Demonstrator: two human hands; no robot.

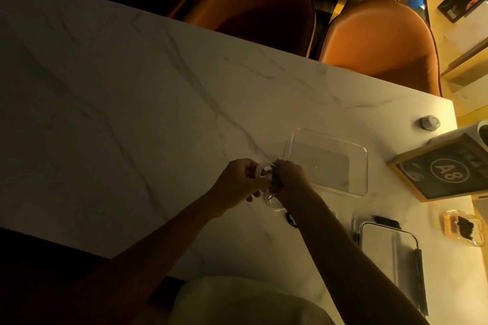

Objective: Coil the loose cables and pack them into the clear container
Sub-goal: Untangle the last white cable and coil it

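While the light's pretty dim here, you can make out that this is the coiling step, not the packing yet. Going left to right: the left hand (239,182) has its fingers curled round a small white cable (261,170), already looped into a few tight turns and held just above the marble table (132,87). The right hand (289,179) is pressed right up against it, fingers curled in on the same coil. I'd guess it's tucking in the tail end, but that bit's hidden. A dark cable (290,219) peeks out from under the right forearm, still loose on the table. Just to the right sits the clear container (365,166), looks empty, with its lid (390,250) lying nearer the person. Next up, probably: secure the end so the loops don't spring open, then drop the coil in the container.
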